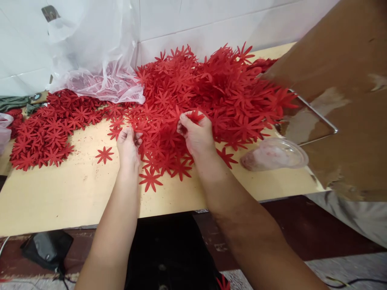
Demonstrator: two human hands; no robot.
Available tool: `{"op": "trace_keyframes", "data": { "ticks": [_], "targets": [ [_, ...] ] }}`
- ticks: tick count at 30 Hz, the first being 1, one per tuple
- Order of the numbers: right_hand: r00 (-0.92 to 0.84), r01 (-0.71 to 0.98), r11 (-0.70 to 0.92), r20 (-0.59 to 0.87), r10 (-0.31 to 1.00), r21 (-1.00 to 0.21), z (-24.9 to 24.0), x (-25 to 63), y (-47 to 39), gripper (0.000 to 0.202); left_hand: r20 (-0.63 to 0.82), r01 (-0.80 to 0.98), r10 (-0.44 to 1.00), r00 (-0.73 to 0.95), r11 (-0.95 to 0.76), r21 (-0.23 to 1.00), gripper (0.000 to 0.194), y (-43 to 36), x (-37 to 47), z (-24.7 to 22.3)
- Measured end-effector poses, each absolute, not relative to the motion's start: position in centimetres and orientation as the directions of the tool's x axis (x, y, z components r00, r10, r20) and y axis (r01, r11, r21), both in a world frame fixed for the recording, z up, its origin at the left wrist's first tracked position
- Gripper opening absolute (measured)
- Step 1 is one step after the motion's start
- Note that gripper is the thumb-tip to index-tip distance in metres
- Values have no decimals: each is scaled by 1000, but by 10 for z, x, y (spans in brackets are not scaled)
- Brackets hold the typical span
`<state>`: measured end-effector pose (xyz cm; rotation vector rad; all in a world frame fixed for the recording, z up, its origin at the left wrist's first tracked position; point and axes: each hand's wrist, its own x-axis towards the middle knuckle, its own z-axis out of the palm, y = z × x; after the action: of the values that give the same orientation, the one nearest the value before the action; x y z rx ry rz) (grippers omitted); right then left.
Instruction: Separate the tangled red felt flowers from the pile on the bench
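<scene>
A big heap of red flower-shaped petal pieces spreads over the wooden table, each piece with several narrow lobes. My right hand is over the front of the heap, its thumb and fingers pinched on a red petal piece. At the heap's left edge, my left hand is closed with curled fingers, and I cannot make out what, if anything, is in it. One loose petal piece lies flat to the left of that hand. Another petal piece rests on the table between my forearms.
More red pieces are piled at the left. Behind stands a translucent plastic bag against the tiled wall. A clear plastic tub lies by the right end of the table, next to a large brown board.
</scene>
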<state>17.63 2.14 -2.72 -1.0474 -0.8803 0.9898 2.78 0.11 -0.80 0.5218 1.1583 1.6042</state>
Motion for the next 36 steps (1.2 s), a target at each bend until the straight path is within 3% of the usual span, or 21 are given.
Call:
{"op": "trace_keyframes", "data": {
  "ticks": [4, 7, 11, 15, 18, 21, 26, 30, 36],
  "targets": [
    [333, 117, 261, 286, 899, -958, -33, 179, 25, 18, 10, -209, 920, -391, -100, 973, 9, 4, 33, -17],
    [184, 444, 255, 366, 912, -859, -28, 181, 17, 48, 108, -57, 907, -406, -143, 988, 16, 8, 32, -26],
    [-91, 687, 183, 167, 982, -703, -17, 179, -6, 105, 130, 33, 873, -470, -130, 991, 19, 14, 25, -37],
    [-287, 835, 206, -85, 954, -510, -13, 162, -29, 126, 140, 120, 877, -460, -95, 988, 22, 14, 24, -45],
    [-322, 893, 254, -133, 937, -372, -14, 144, -34, 114, 130, 204, 913, -386, -53, 978, 20, 11, 31, -48],
    [-251, 932, 237, -17, 968, -275, -16, 134, -22, 92, 111, 237, 947, -301, -39, 971, 20, 7, 38, -50],
    [-218, 947, 233, 88, 972, -221, -19, 142, 10, 63, 46, 197, 979, -198, -6, 980, 27, 6, 44, -51],
    [-241, 956, 247, 55, 969, -161, -17, 152, 31, 34, 162, 367, 968, -192, -83, 927, 36, -4, 52, -48],
    [-245, 965, 255, 137, 960, -59, 18, 161, 72, 29, 249, 537, 952, -178, -118, 835, 57, -22, 66, -49]
  ]
}}
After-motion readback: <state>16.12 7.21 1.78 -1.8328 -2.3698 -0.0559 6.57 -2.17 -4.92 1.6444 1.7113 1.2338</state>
